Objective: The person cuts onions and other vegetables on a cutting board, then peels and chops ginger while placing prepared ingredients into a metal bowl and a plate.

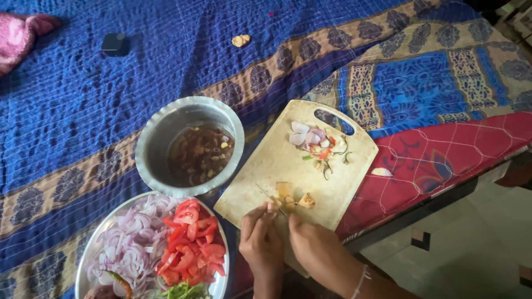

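A pale cutting board (277,166) lies on a blue patterned bedspread. My left hand (260,241) pinches a small beige piece, maybe ginger (284,189), at the board's near edge. My right hand (313,246) is closed on a thin knife (270,198) whose blade rests against that piece. A second beige chunk (306,201) sits just right of the blade. Onion skins and vegetable scraps (317,145) lie in a pile near the board's handle slot.
A steel bowl (152,138) with dark liquid stands left of the board. A steel plate (88,260) holds sliced onion, tomato wedges and green chillies. A small black object (115,44), a beige bit (241,40) and pink cloth (19,36) lie farther off. Bed edge and floor are at right.
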